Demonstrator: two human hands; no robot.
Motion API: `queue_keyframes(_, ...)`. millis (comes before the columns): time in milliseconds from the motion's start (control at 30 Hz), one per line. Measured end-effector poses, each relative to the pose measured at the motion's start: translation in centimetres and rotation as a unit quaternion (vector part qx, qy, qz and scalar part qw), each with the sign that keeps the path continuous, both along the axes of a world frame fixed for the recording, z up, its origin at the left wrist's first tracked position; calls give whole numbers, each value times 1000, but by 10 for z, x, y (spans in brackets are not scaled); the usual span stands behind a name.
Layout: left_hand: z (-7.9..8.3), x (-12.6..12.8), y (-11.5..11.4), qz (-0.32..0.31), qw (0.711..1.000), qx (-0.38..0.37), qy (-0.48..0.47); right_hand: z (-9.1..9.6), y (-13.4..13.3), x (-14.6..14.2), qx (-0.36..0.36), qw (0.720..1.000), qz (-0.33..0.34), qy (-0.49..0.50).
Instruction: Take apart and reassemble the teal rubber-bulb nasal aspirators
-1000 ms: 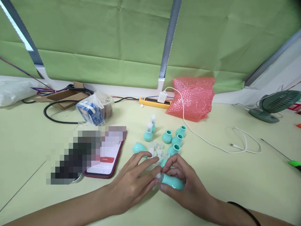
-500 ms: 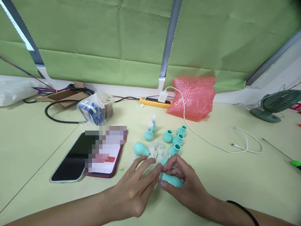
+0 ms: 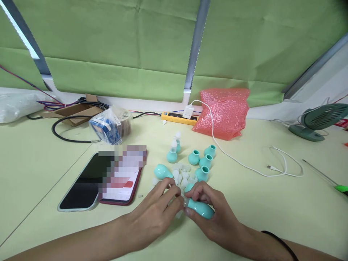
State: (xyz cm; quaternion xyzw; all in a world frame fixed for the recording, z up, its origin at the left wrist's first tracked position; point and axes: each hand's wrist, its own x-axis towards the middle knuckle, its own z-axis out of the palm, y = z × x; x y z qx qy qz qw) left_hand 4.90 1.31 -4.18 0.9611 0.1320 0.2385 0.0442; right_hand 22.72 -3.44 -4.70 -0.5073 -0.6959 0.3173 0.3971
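My right hand (image 3: 214,203) is closed round a teal squeeze bulb (image 3: 201,209), which lies tilted with its neck toward the left. A clear plastic piece (image 3: 186,200) sits at that neck. My left hand (image 3: 163,206) has its fingers curled in a pinch on this clear piece, partly hiding it. Just beyond my hands lie several loose translucent nozzle parts (image 3: 185,178) and another teal bulb (image 3: 163,171) on its side. Several open-necked teal bulbs (image 3: 202,174) stand upright to the right. Two bulbs with clear nozzles fitted (image 3: 172,156) stand farther back.
Two phones (image 3: 81,185) lie at the left. Behind are a bagged blue box (image 3: 106,127), a yellow power strip (image 3: 176,118) and a pink bubble-wrap bag (image 3: 223,114). A white cable (image 3: 231,154) runs right, toward a green-handled screwdriver (image 3: 320,172) and a small fan (image 3: 323,117).
My left fingers have curled in more tightly around the clear piece at the bulb's neck. The bulb in my right hand has shifted slightly to the right.
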Motion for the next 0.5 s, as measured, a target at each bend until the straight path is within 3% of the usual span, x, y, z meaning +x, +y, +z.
queue_keyframes(200,8,5,1,2,998,-31,-63,2,-2,0,45,997,3,-57)
queue_keyframes(333,8,5,2,-3,999,34,-38,5,-2,-1,39,999,25,-16)
queue_keyframes(500,4,1,4,-69,987,135,-53,5,-1,1,52,998,10,-25)
